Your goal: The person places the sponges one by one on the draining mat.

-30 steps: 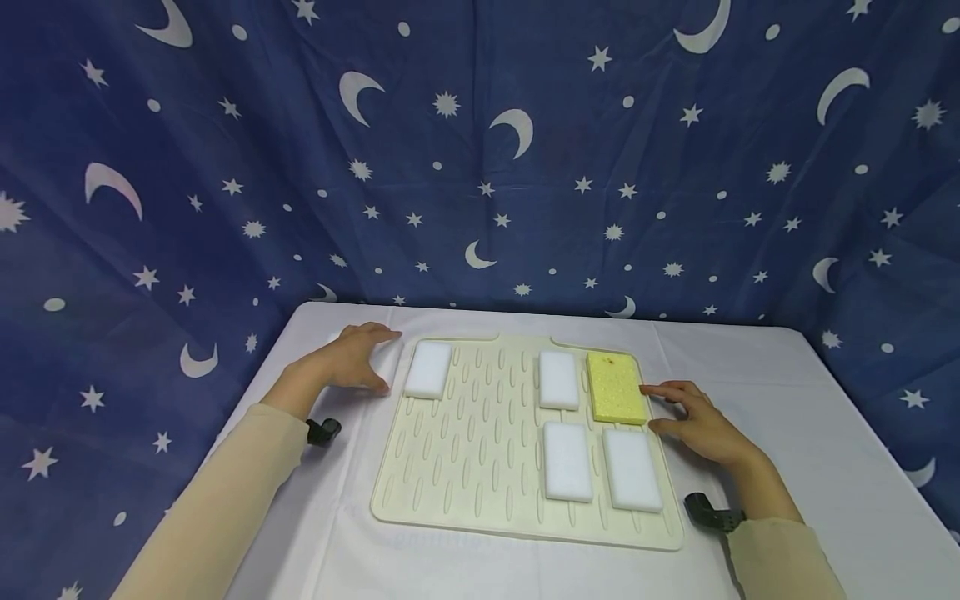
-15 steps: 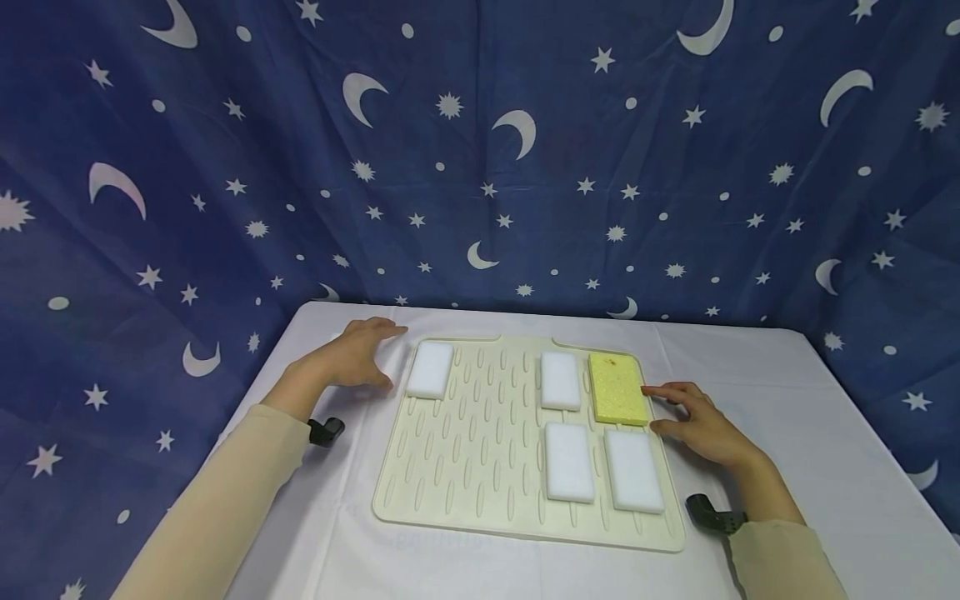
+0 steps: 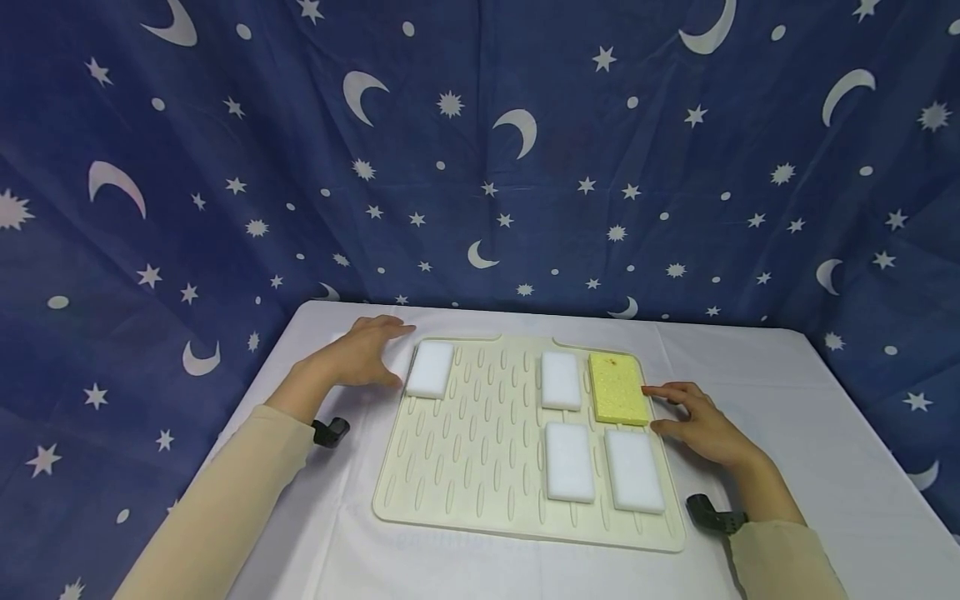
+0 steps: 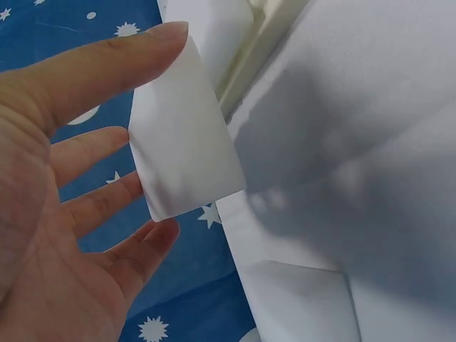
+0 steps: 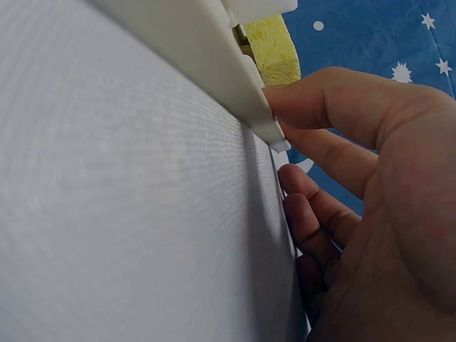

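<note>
At the far left, my left hand [image 3: 363, 354] holds a white sponge [image 4: 187, 142] between thumb and fingers; against the white cloth it is hard to make out in the head view. Just right of it, another white sponge [image 3: 430, 370] lies in the far left corner of the cream drying mat [image 3: 480, 442]. My right hand [image 3: 701, 421] rests by the mat's right edge, its fingertips at the side of the yellow sponge [image 3: 617, 388]. In the right wrist view, the thumb tip meets the mat's rim [image 5: 242, 85] and the other fingers are loosely bent.
More white sponges lie on the mat's right half: one [image 3: 560, 380] left of the yellow sponge, two [image 3: 568, 462] nearer the front. A white cloth [image 3: 450, 567] covers the table. A blue curtain [image 3: 480, 167] with moons and stars hangs behind.
My left hand has shifted slightly right and away from me, closer to the mat's far left corner. The right hand and the sponges on the mat stay in place.
</note>
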Available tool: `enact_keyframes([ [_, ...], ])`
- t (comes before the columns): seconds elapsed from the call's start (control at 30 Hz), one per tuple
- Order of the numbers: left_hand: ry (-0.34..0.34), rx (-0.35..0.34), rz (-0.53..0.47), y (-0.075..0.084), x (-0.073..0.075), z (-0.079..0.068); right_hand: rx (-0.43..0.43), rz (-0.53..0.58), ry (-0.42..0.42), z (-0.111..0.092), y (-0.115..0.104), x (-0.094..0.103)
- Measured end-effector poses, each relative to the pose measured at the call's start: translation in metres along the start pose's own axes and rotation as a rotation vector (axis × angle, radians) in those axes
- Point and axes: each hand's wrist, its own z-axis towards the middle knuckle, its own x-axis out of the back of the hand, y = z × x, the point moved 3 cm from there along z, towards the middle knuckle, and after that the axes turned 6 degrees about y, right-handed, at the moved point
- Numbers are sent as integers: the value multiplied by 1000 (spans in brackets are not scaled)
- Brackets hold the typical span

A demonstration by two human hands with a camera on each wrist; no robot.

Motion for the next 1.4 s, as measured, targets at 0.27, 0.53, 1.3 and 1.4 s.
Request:
enact_keyframes([
  [0.27, 9, -22, 5, 15, 0, 2, -26, -30, -6, -1, 2, 0],
  [0.53, 24, -63, 13, 27, -2, 5, -5, 5, -4, 0, -3, 0],
  [1.3, 9, -130, -6, 59, -13, 14, -1, 20, -1, 0, -1, 0],
  [1.4, 9, -140, -3, 63, -14, 17, -6, 17, -1, -1, -2, 1],
])
